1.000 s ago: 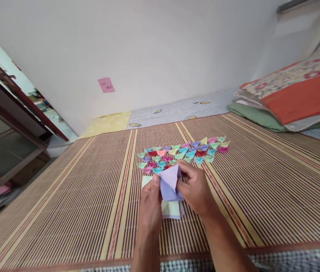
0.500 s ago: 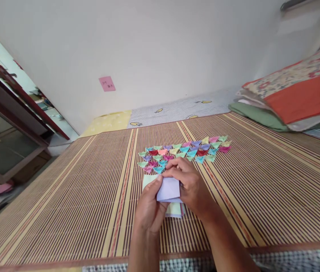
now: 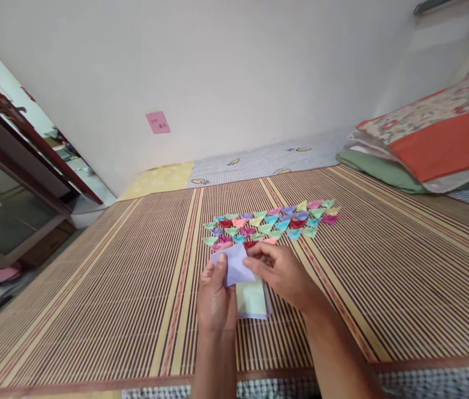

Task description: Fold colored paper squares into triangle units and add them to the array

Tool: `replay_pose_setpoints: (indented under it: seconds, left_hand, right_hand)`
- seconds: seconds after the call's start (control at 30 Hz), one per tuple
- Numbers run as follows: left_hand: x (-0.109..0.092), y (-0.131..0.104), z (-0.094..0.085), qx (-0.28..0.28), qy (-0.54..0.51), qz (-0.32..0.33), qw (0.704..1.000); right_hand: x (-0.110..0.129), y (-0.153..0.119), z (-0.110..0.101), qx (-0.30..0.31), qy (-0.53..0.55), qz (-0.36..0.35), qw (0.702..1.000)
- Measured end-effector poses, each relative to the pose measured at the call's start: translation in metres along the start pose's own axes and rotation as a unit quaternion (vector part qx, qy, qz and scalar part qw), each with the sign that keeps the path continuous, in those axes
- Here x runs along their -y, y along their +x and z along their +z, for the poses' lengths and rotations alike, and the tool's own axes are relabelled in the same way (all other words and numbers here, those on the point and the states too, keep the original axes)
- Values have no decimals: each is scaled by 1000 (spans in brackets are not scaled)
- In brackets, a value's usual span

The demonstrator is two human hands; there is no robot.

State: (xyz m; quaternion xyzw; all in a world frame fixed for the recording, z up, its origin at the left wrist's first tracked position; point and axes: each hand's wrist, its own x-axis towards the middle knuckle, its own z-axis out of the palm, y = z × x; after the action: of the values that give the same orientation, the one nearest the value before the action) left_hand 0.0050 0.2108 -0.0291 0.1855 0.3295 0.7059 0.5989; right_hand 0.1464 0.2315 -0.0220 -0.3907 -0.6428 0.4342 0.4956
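A lavender sheet of origami paper (image 3: 238, 267), folded into a small square, is held up between both hands. My left hand (image 3: 217, 296) pinches its left side, thumb on top. At its right edge, my right hand (image 3: 278, 269) grips the paper between thumb and fingers. Beneath lies a stack of paper sheets (image 3: 253, 302), pale green on top with other colours showing at the edge. Just beyond the hands, several rows of small folded paper boats (image 3: 265, 227) in many colours rest on the mat; the hands and the paper partly cover the nearest row.
A striped bamboo mat (image 3: 113, 299) covers the bed. Folded bedding (image 3: 438, 138) is piled at the right. A white wall (image 3: 234, 77) with a pink note (image 3: 158, 122) stands behind. At the left are a doorway and a glass-panelled cabinet (image 3: 8, 205).
The lavender paper has turned from lying square to a tilted angle and moved slightly up and left. My right hand has shifted down to its right edge. More of the stack shows.
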Motion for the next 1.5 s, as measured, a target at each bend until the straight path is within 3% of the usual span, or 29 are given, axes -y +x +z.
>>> replay_pose_setpoints:
  seconds: [0.07,0.2,0.33,0.5,0.73,0.9,1.07,1.2,1.3,1.5]
  left_hand:
    - [2,-2,1,15,8,8,1000]
    - [4,-5,2,29,52,6,998]
    - [5,-5,4,18,65,6,998]
    - [4,-4,5,0,38,15,999]
    - [-3,1,-14,-18,143,101,984]
    - [-1,-4,-13,21,206,118,971]
    - [5,-9,-1,50,154,52,985]
    - [7,-10,2,67,174,32,982]
    - [3,-11,-1,67,216,34,974]
    - [-5,-9,-13,124,307,48,942]
  right_hand:
    - [-2,0,5,36,3,13,999]
    - [-2,0,9,12,-5,-1,1000]
    - [0,0,7,2,-11,-8,1000]
    - [0,-2,2,37,-12,11,999]
    - [1,-4,-9,66,-28,2,997]
    - [5,-4,0,22,-15,-17,1000]
    - [13,-5,10,-43,-18,-30,998]
    - [15,-5,9,-77,-41,-49,995]
    - [13,-5,4,-49,-59,-51,996]
    - [10,-6,-6,18,-82,-40,996]
